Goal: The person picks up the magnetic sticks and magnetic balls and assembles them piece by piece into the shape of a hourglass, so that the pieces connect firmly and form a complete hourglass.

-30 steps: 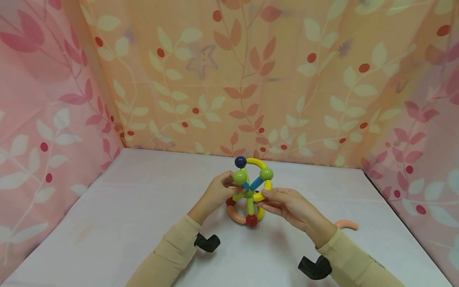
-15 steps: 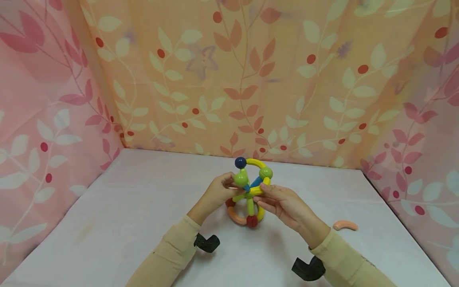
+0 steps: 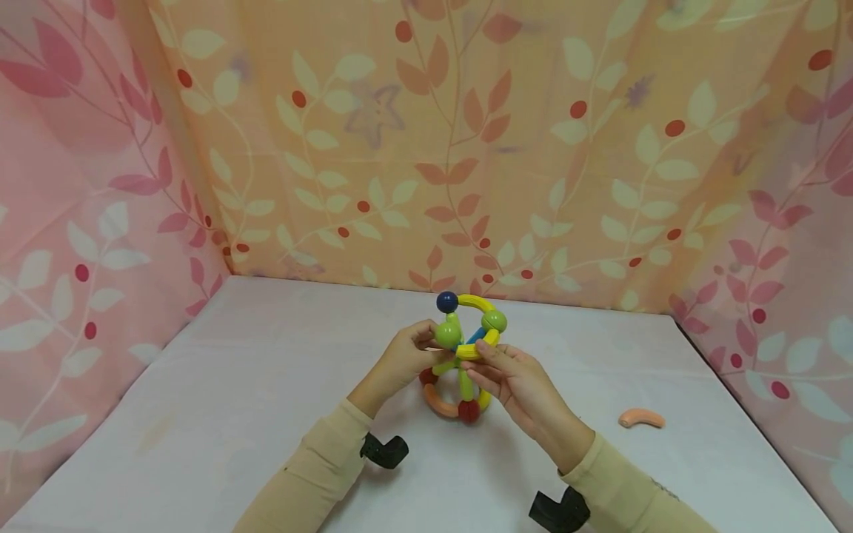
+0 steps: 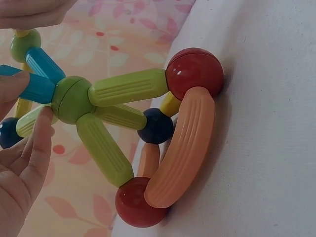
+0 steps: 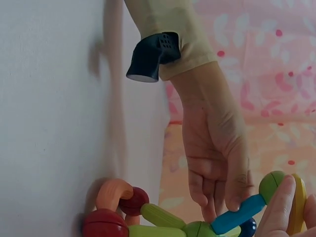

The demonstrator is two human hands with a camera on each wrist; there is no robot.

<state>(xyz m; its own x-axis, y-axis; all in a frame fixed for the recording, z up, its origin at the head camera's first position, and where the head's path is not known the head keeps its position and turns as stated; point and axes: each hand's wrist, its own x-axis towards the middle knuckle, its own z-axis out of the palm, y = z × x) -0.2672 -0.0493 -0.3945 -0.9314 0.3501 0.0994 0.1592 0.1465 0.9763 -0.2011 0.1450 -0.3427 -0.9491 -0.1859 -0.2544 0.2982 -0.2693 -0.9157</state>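
Note:
A model of coloured rods and balls stands on the white table, around a green middle ball (image 4: 74, 99). My left hand (image 3: 406, 355) steadies it from the left, its thumb and fingers pinching a blue rod (image 5: 240, 213) beneath the front green ball (image 3: 448, 334). Between right thumb and fingers, my right hand (image 3: 529, 389) grips a curved yellow rod (image 3: 476, 349). One end of that rod is by the right green ball (image 3: 494, 321), the other near the front green ball. Touching cannot be told. Above, a second yellow arc (image 3: 476, 300) meets a navy ball (image 3: 447, 301).
The model's base has red balls (image 4: 195, 74) joined by a curved orange rod (image 4: 183, 148), resting on the table (image 3: 266, 333). A loose curved orange rod (image 3: 642, 418) lies at the right. Patterned curtains (image 3: 373, 185) enclose the back and sides.
My right hand has moved left with the curved yellow rod, bringing it across toward the front green ball. The loose orange rod is now fully uncovered. My left hand stays nearly still.

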